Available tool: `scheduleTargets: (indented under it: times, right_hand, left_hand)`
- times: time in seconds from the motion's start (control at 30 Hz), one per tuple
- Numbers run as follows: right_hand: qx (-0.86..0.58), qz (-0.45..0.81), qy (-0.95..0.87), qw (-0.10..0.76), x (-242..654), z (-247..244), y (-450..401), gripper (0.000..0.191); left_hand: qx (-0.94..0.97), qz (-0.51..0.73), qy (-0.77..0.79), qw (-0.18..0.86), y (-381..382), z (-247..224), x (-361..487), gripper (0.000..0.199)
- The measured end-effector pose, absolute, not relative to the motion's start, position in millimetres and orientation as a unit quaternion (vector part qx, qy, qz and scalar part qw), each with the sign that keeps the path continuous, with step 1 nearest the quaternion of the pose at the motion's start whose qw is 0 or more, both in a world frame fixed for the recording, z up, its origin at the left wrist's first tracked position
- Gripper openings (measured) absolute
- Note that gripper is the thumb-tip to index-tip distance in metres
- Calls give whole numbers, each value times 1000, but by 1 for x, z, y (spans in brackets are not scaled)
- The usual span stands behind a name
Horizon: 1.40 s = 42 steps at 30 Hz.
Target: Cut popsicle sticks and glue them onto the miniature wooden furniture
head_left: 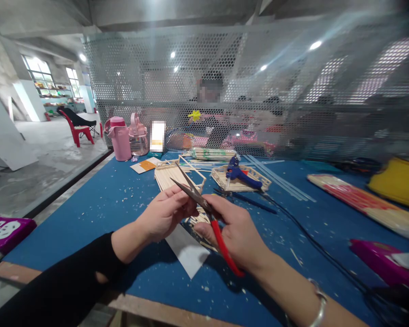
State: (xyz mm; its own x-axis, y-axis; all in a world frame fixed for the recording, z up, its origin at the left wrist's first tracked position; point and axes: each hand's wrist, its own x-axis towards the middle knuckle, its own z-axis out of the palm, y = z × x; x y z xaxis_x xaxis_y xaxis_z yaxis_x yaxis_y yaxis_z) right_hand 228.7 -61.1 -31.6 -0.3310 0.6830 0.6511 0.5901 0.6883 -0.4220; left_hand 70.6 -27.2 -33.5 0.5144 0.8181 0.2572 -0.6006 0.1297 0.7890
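Observation:
My right hand (238, 227) is closed on red-handled scissors (224, 247), whose blades are parted and point up and to the left. Beside the blades, my left hand (167, 211) has its fingers pressed together; whatever they hold is too small to make out. Under the hands are loose wooden sticks (201, 218) and a sheet of white paper (187, 254). Just behind lies a flat structure of joined sticks (167, 177). To its right, a blue glue gun (243, 176) rests on a stick tray (218, 175).
Along the back of the blue table (98, 218) stand a pink thermos (119, 141), a clear bottle (138, 138) and bagged sticks (213, 154). Packaged sticks (361, 200) lie right. A black cable (303, 231) crosses the right side. A person (209, 97) is behind the mesh.

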Motion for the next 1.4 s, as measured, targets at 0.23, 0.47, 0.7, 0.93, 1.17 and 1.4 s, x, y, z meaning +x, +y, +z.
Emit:
scheduleTargets:
  times: [0.23, 0.47, 0.7, 0.93, 1.17, 1.4]
  right_hand:
    - [-402, 97, -805, 426, 224, -31, -64, 36]
    - [-434, 352, -609, 564, 219, -32, -57, 38]
    - [-408, 470, -515, 589, 219, -32, -53, 45]
    - [-379, 509, -479, 607, 216, -34, -51, 48]
    - [-343, 590, -443, 581, 213, -32, -53, 53]
    - [-384, 524, -446, 616, 214, -33, -54, 50]
  left_hand:
    - [495, 481, 138, 710, -24, -33, 69, 33]
    - [759, 482, 240, 367, -24, -34, 65, 19]
    - [818, 489, 246, 174, -26, -36, 64, 16]
    - [788, 512, 239, 243, -30, -38, 66, 11]
    - [647, 548, 212, 486, -29, -48, 78, 17]
    - [661, 558, 265, 426, -27, -46, 74, 14]
